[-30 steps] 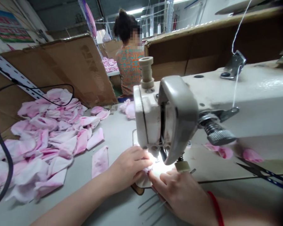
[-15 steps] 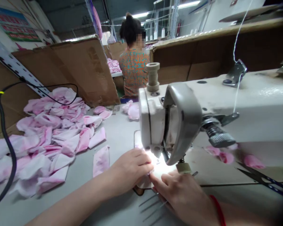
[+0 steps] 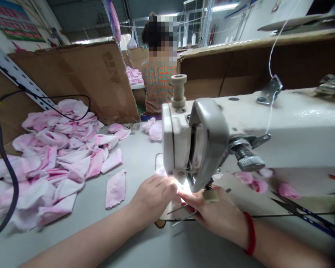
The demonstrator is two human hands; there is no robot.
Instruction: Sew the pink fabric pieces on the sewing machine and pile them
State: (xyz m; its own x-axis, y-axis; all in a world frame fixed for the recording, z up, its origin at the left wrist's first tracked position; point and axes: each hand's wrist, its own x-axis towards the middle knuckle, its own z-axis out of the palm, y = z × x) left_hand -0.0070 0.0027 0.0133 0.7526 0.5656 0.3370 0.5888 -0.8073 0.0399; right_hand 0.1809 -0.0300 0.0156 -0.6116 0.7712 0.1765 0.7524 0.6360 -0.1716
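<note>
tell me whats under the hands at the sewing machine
A pale fabric piece lies under the left hand and right hand, below the sewing machine head. The fingers cover most of it, so its shape and the needle tip are hidden.

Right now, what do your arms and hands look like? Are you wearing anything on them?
Both arms are bare, with no sleeves in view, and neither hand has a glove. The right hand has a thin red band around its wrist. The left hand shows no band or other item.
</note>
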